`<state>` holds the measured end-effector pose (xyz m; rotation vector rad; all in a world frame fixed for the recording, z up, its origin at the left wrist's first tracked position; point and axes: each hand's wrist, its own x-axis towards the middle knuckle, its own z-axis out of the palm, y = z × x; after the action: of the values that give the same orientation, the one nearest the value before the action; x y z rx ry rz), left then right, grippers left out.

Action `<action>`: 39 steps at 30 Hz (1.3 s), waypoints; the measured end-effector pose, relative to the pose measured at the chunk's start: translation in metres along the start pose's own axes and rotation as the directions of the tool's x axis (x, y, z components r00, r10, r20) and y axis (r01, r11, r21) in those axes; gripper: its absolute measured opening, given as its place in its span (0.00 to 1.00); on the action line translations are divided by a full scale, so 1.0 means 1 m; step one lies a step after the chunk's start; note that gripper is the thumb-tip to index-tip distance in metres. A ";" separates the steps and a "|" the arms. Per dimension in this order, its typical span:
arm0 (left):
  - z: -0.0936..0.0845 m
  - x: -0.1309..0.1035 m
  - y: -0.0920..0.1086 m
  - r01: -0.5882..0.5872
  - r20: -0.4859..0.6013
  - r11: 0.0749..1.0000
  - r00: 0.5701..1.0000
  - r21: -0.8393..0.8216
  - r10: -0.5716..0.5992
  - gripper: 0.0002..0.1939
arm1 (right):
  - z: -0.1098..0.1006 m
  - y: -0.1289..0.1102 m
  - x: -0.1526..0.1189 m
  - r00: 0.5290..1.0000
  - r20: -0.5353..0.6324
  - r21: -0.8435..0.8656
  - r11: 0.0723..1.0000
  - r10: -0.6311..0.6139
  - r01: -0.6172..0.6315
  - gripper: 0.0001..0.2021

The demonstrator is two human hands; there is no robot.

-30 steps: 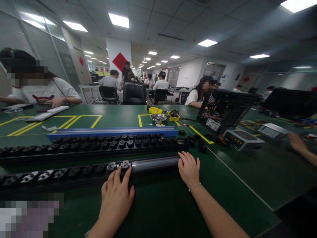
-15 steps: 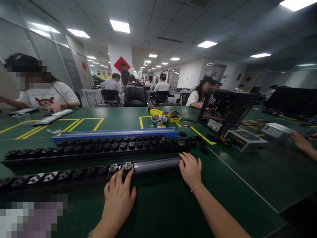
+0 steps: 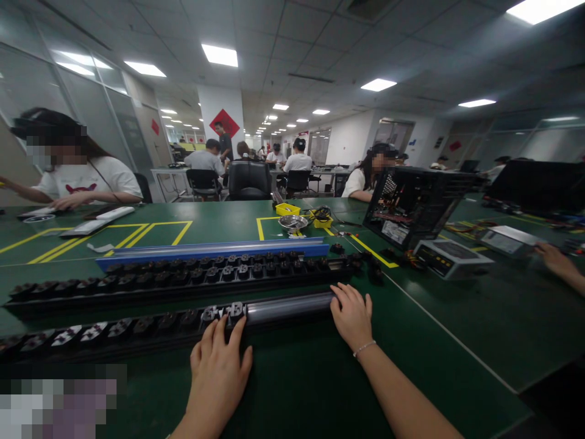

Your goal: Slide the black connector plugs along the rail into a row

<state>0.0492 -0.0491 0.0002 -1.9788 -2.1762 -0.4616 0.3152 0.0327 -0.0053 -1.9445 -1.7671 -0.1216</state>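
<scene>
A long black strip (image 3: 287, 310) lies across the green table, its left part filled with a row of black socket-like modules (image 3: 167, 320) and its right part a bare, shiny channel. My left hand (image 3: 219, 366) reaches in from below, fingers spread, fingertips touching the front edge by the last module (image 3: 236, 310). The thumb stands away from the strip. At the strip's right end rests my right hand (image 3: 351, 314), fingers stretched over the end and thumb apart. Neither hand is closed round anything. A bracelet (image 3: 364, 348) circles the right wrist.
Behind lie another filled module strip (image 3: 150, 281) and a blue rail (image 3: 214, 249). Loose black parts (image 3: 375, 268), a metal bowl (image 3: 292, 223) and a yellow box (image 3: 287, 209) sit beyond. An open computer case (image 3: 411, 204) and a power supply (image 3: 452, 259) stand right. A co-worker's hand (image 3: 555, 259) touches another power supply (image 3: 509, 241).
My hands and the strip stay almost where they were, with only a slight shift of the view. A standing person at the back has moved left, and the person at left has shifted their hands.
</scene>
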 end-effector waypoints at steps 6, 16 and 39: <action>0.000 0.001 -0.001 0.007 0.016 0.999 1.000 -0.034 -0.007 0.24 | 0.001 0.000 0.000 1.000 -0.018 -0.009 1.000 -0.022 0.022 0.20; 0.001 0.001 0.000 -0.017 0.000 0.999 1.000 -0.052 0.017 0.23 | 0.003 -0.001 -0.001 1.000 -0.019 -0.018 1.000 -0.021 0.021 0.20; 0.019 0.003 -0.015 -0.227 -0.239 0.973 0.947 -0.032 0.213 0.20 | 0.013 -0.113 -0.048 0.790 0.049 0.369 0.746 -0.611 0.555 0.20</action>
<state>0.0361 -0.0411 -0.0187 -2.0486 -1.7966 -0.6924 0.1973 -0.0022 -0.0012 -1.1285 -2.2898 0.1324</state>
